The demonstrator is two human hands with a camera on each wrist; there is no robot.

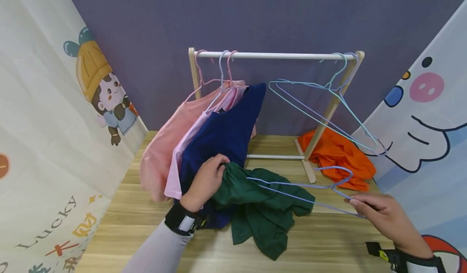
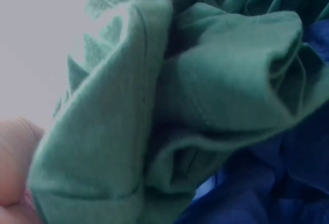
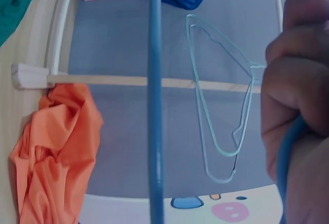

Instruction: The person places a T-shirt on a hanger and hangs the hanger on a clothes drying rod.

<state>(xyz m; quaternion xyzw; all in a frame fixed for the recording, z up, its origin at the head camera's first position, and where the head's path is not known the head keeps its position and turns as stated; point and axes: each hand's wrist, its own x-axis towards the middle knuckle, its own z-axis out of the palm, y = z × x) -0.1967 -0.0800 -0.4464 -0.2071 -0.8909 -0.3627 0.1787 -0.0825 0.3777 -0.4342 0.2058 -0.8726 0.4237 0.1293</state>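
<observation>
My left hand [image 1: 208,178] grips the bunched edge of a dark green garment [image 1: 260,208], whose folds hang down over the table and fill the left wrist view. One end of a blue-purple hanger [image 1: 295,184] runs into the green cloth. At its other end my right hand [image 1: 383,214] pinches the hanger's wire between thumb and fingers, near the hook. In the right wrist view the curled fingers [image 3: 303,75] hold the blue wire [image 3: 155,106]. Behind the left hand hangs a navy garment [image 1: 226,131].
A white-barred rack [image 1: 277,56] stands at the back. Pink garments [image 1: 164,151] hang on its left, beside the navy one. Two bare hangers, one mint [image 1: 339,92], hang at its right end. An orange garment [image 1: 339,159] lies by the rack's right foot on the wooden table [image 1: 219,248].
</observation>
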